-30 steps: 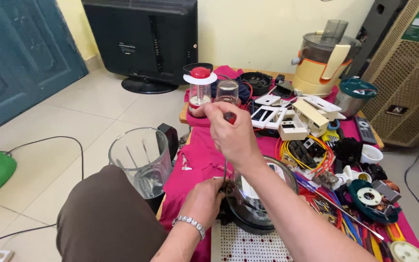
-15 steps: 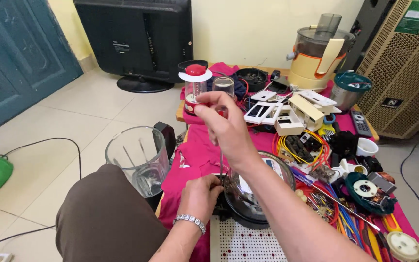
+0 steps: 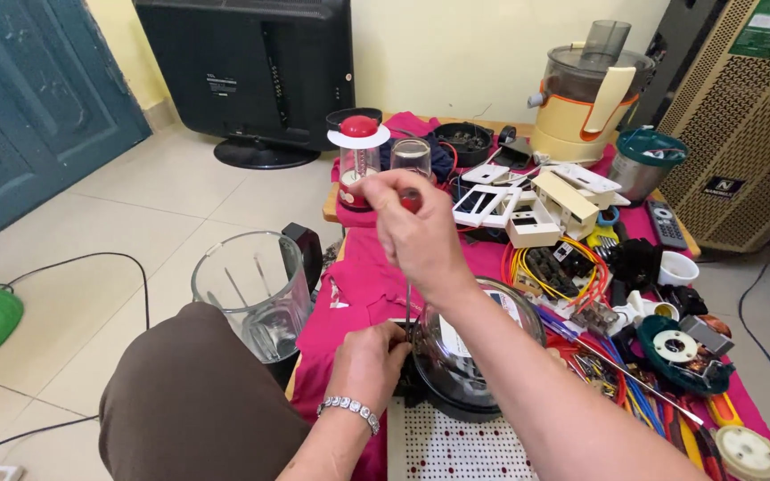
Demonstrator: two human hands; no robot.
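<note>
In the middle of the frame the right hand (image 3: 418, 233) is raised above the table and closed around the red handle of a screwdriver (image 3: 408, 283). The thin metal shaft goes straight down from the fist to a small dark part (image 3: 418, 341) at the left edge of a round clear bowl (image 3: 479, 356). The tip meets this part, but the exact contact I cannot see, because the fingers are in front.

Lower, in the centre bottom of the frame, the left hand (image 3: 367, 363) is closed with its fingers pinching on the same dark part, just beside the screwdriver tip. On this wrist there is a silver bracelet (image 3: 349, 411). Under the bowl lies a white perforated board (image 3: 456, 445), at the bottom edge.

The table is covered with a pink cloth (image 3: 358, 276). To the left of the hands a clear blender jug (image 3: 247, 289) stands upright, next to the person's knee in brown trousers (image 3: 193, 401). In the upper centre there is a small jar with red and white lid (image 3: 358, 156). To the right of the hands lie many coloured wires (image 3: 572, 276), white switch plates (image 3: 528, 200) and other small parts. In the upper right stands a cream juicer (image 3: 585, 98), and in the upper left a black television (image 3: 247, 71) on the floor.
</note>
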